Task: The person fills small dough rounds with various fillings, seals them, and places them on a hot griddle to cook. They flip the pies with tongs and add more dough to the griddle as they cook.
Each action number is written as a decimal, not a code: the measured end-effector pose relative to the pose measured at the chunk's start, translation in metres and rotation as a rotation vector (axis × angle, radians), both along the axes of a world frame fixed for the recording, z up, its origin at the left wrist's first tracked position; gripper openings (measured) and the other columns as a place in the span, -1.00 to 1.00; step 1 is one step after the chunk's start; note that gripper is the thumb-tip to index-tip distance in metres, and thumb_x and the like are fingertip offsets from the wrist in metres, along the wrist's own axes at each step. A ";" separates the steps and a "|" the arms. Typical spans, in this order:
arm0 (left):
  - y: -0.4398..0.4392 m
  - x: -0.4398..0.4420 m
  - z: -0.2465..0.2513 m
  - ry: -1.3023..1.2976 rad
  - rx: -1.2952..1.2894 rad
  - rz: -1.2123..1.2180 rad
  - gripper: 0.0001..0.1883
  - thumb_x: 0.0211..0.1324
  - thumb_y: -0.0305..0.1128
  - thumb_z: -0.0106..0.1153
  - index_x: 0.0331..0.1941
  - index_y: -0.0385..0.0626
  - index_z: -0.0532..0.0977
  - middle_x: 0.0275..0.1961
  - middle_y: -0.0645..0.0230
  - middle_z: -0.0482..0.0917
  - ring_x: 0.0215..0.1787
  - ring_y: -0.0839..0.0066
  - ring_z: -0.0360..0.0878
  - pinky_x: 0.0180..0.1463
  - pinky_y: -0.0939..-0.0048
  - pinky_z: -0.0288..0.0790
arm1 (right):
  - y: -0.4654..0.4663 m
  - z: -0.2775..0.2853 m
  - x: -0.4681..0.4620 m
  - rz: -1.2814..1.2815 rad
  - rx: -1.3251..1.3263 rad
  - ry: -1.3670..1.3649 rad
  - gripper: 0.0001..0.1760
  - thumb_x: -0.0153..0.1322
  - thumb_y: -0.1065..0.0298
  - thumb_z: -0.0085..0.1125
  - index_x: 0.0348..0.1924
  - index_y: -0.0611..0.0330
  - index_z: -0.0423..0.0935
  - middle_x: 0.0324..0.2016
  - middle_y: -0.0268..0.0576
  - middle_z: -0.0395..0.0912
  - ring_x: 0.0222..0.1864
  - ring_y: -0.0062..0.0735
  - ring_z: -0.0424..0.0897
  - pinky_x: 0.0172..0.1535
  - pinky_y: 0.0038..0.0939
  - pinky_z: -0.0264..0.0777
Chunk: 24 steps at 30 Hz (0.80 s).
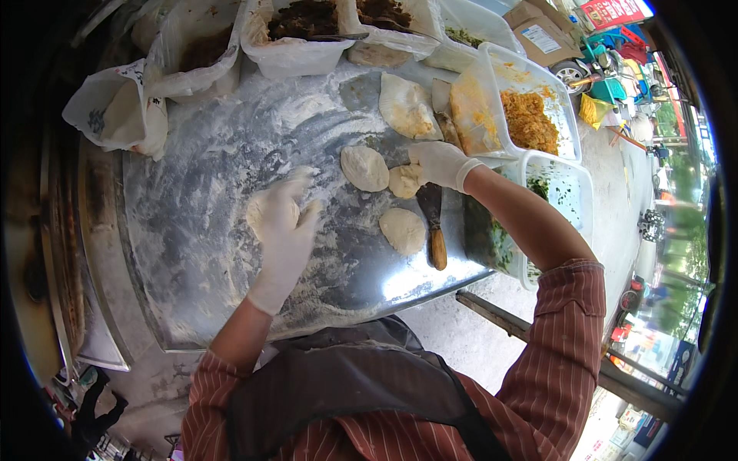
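My left hand (pixel 285 222), gloved in white and blurred, lies over a round of dough (pixel 256 214) on the floured metal worktop (pixel 202 242). Its thumb stands apart from the fingers. At the right, my gloved right hand (pixel 439 164) has its fingers on a smaller dough piece (pixel 405 182), seemingly gripping its right side. Just up and left of that piece is a dough ball (pixel 364 168); another dough ball (pixel 402 231) sits below it. A dough scraper (pixel 436 227) with a wooden handle lies under the right hand, its blade top partly hidden.
A large flattened dough piece (pixel 406 106) and a second scraper (pixel 445 109) lie farther back. Plastic tubs of orange filling (pixel 527 124) and chopped greens (pixel 539 187) line the right edge. Tubs of dark filling (pixel 302 20) and an open flour bag (pixel 124 115) stand along the back.
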<state>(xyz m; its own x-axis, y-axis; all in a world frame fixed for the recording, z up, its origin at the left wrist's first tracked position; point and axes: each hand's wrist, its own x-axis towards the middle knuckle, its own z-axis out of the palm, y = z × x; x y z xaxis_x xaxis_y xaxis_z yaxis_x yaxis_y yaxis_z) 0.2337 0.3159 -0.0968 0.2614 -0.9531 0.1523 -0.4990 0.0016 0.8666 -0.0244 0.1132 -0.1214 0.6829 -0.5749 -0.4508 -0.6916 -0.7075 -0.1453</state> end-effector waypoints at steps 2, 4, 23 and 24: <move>-0.021 -0.027 -0.001 0.189 0.133 -0.241 -0.50 0.13 -0.50 0.28 0.18 -0.17 0.42 -0.16 0.28 0.60 -0.10 0.42 0.62 0.05 0.33 0.53 | 0.000 0.000 0.000 0.007 0.036 0.068 -0.75 0.18 0.24 0.36 -0.33 0.15 0.67 -0.35 0.01 0.69 -0.21 0.06 0.67 -0.13 -0.14 0.53; -0.050 -0.060 -0.006 0.067 0.148 -0.356 -0.50 0.10 -0.44 0.32 0.15 -0.18 0.44 -0.16 0.22 0.61 -0.14 0.35 0.65 -0.04 0.36 0.55 | -0.002 0.004 0.003 -0.039 0.103 0.060 -0.72 0.17 0.24 0.37 -0.32 0.18 0.67 -0.36 0.01 0.69 -0.22 0.02 0.67 -0.15 -0.16 0.53; -0.108 -0.134 -0.063 -0.142 0.076 -0.355 -0.50 0.09 -0.34 0.30 0.13 -0.23 0.49 -0.18 -0.05 0.65 -0.28 0.05 0.66 -0.14 0.20 0.52 | 0.026 0.137 0.022 -0.669 0.285 -1.174 -0.80 0.38 0.47 0.20 -0.16 0.33 0.64 -0.28 -0.23 0.67 -0.18 -0.60 0.57 -0.02 -0.55 0.45; -0.090 -0.122 -0.059 0.060 0.016 -0.325 -0.46 0.11 -0.37 0.28 0.20 -0.23 0.43 -0.16 -0.01 0.65 -0.31 0.17 0.66 -0.18 0.25 0.52 | 0.032 0.135 0.035 -0.694 0.296 -1.168 -0.79 0.40 0.47 0.19 -0.12 0.29 0.65 -0.28 -0.25 0.67 -0.19 -0.60 0.57 -0.04 -0.53 0.46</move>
<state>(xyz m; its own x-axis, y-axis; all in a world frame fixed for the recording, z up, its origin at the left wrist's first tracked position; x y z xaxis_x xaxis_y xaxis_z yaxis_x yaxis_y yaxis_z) 0.1116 0.2255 -0.1558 -0.0488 -0.9902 0.1305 -0.4225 0.1389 0.8957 0.0106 0.1448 0.0137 0.3615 -0.9323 0.0135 -0.2607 -0.1149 -0.9586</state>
